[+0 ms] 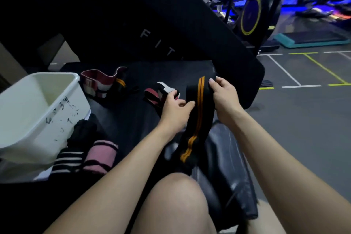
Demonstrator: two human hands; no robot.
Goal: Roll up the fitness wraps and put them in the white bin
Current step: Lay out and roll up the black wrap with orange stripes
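A long black wrap with an orange stripe (197, 112) lies unrolled across the black bench, running from my knee to the far edge. My right hand (224, 95) pinches its far end. My left hand (176, 106) grips its left edge near the middle. The white bin (28, 129) stands at the left, tilted, and looks empty. Beside it lie a pink rolled wrap (100, 156), a black-and-white striped roll (66, 161) and a black roll (83, 131). A red, black and white wrap (161, 91) lies loose just beyond my left hand. Another red and white wrap (100, 81) sits further back.
The black padded bench (133, 119) carries everything, with its raised backrest (152, 24) behind. My bare knee (174, 205) is at the bottom centre. To the right, grey gym floor (303, 119) with painted lines; exercise machines (250, 15) and a step platform (311, 40) stand beyond.
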